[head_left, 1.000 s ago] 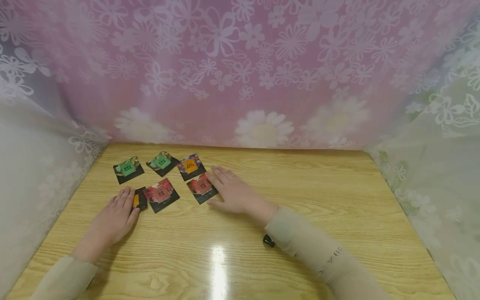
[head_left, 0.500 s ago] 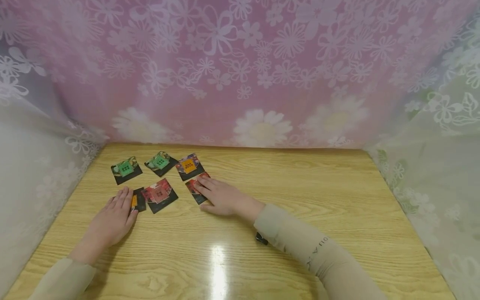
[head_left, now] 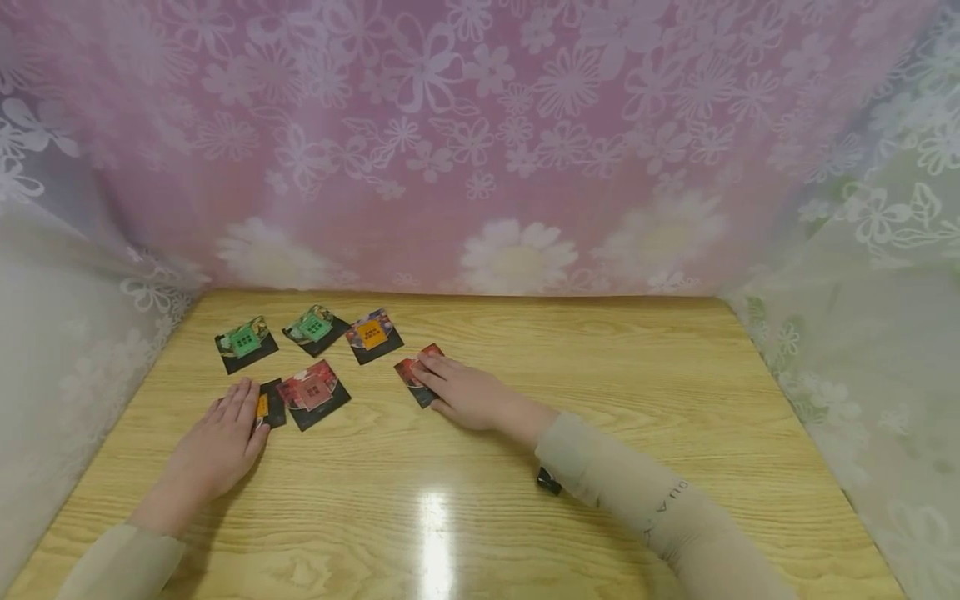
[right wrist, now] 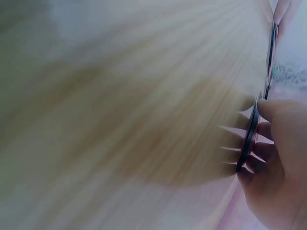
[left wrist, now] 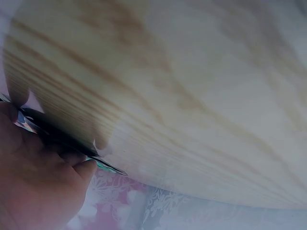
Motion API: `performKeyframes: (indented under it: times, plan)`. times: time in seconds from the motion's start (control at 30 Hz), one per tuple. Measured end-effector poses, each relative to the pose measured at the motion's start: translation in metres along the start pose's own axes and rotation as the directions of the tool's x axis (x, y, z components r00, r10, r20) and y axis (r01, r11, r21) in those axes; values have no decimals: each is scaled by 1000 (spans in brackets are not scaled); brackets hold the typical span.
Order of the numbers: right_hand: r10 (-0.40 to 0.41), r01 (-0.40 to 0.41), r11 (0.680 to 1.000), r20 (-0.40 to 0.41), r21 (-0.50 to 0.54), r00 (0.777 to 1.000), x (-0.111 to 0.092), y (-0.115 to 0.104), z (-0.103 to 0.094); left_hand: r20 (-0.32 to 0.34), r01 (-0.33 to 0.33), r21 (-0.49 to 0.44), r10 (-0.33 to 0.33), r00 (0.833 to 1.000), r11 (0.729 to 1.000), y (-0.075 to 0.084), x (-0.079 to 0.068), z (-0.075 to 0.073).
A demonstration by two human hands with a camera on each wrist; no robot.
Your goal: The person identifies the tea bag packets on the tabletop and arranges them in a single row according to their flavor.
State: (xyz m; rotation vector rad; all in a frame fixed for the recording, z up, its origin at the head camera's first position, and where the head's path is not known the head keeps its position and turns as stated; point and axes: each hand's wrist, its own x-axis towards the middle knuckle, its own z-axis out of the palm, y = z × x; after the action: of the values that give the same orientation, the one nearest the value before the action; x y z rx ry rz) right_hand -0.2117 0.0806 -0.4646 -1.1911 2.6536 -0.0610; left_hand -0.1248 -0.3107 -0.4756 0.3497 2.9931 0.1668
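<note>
My left hand (head_left: 217, 442) rests with its fingers extended over a flat square packet with an orange label (head_left: 262, 406), covering its left part. Touching that one on the right is a red-and-black square packet (head_left: 315, 394). Farther right, my right hand (head_left: 468, 392) lies with its fingers on another red-and-black packet (head_left: 417, 385), hiding its right part. In the right wrist view, the fingers (right wrist: 256, 165) meet the thin dark packet (right wrist: 247, 141) at the tabletop.
Behind lie two green-labelled packets (head_left: 246, 344) and a purple packet with an orange label (head_left: 374, 336). A small black object (head_left: 548, 482) shows beside the right sleeve. Floral cloth (head_left: 480, 150) hangs around the wooden table (head_left: 360, 517).
My right hand first came left onto the red packet, then slid it right, apart from the purple packet. The left hand stays on its packet. The head view shifts slightly.
</note>
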Motion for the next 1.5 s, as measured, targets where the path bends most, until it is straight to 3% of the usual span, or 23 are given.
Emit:
performKeyframes:
  times: [0.47, 1.03, 1.27, 1.5]
  plan:
    - [132, -122, 986, -78, 117, 988, -60, 56, 7, -11, -7, 15, 7, 1000, 1000, 1, -2, 2]
    - [306, -274, 944, -172, 184, 936, -133, 108, 14, -8, -11, -3, 10, 1000, 1000, 2, -2, 2]
    - [342, -308, 934, -212, 180, 915, -162, 125, 18, -5, -12, -3, 12, 1000, 1000, 1, -3, 2]
    - [406, -371, 909, -197, 190, 892, -196, 144, 17, -13, -15, -4, 15, 1000, 1000, 1, -1, 2]
